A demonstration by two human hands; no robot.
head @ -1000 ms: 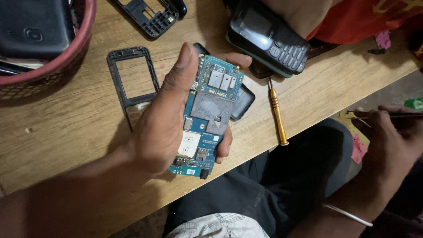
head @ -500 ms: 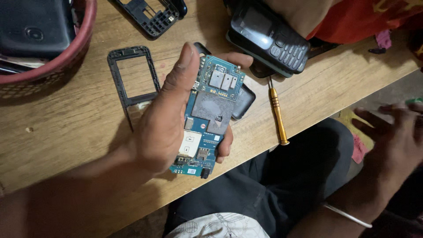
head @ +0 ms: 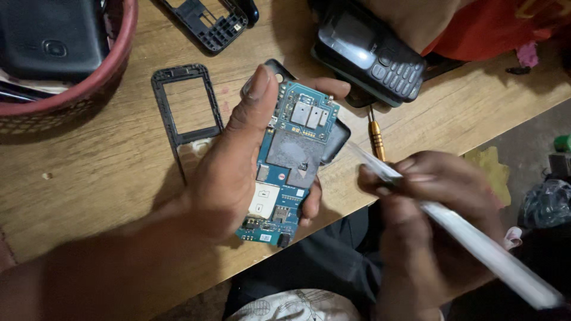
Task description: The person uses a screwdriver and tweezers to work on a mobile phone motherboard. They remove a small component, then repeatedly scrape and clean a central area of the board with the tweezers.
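Observation:
My left hand (head: 229,172) grips a blue phone circuit board (head: 288,166) with metal shields, thumb along its left edge, held over the wooden table (head: 89,178). A dark back cover (head: 336,139) shows behind the board. My right hand (head: 428,226) is closed on a long white pointed tool (head: 470,238), blurred, whose tip lies just right of the board. A screwdriver with a yellow handle (head: 376,138) rests on the table between the two hands.
A black phone frame (head: 178,107) lies left of the board and another frame (head: 205,24) at the top. A keypad phone (head: 372,56) sits at the upper right. A red basket (head: 89,77) holding dark devices stands at the top left. The table edge runs diagonally below.
My right hand has come in from the right edge toward the board, now holding the white tool. The left hand and the board have stayed in place.

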